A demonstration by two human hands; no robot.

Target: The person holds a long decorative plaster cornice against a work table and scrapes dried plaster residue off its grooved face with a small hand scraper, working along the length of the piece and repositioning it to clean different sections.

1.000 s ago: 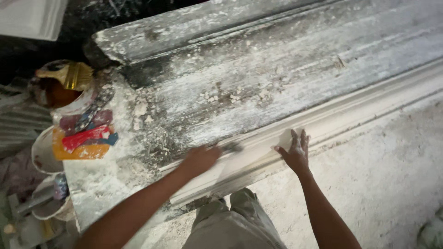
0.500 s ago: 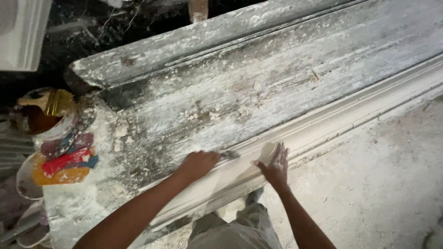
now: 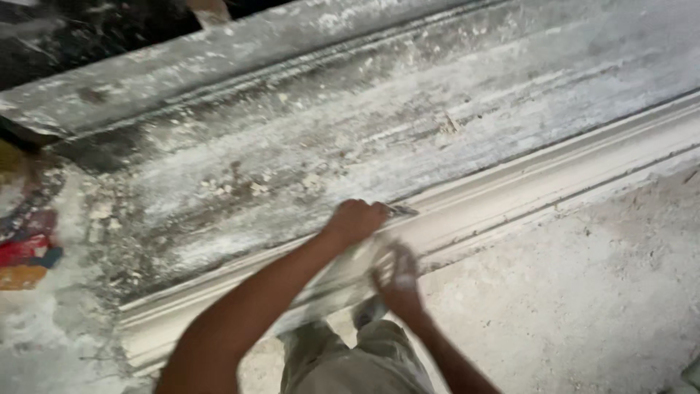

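A long white plaster moulding [image 3: 554, 171] runs along the near edge of a plaster-crusted workbench [image 3: 364, 138]. My left hand [image 3: 355, 221] is closed around a small flat metal blade [image 3: 402, 211], its tip on the moulding's top edge. My right hand [image 3: 397, 273], dusted white, lies blurred against the moulding's front face just below the left hand, fingers spread. My knees in khaki trousers [image 3: 350, 361] show underneath.
A raised grey board [image 3: 219, 62] runs along the bench's far side. A colourful plaster-smeared sack [image 3: 25, 248] lies at the left edge. The dusty concrete floor [image 3: 583, 292] spreads to the right of the bench.
The view has shifted so the bench sits further left. My right hand has slid left and down along the moulding. The left hand keeps the blade on the moulding's edge.
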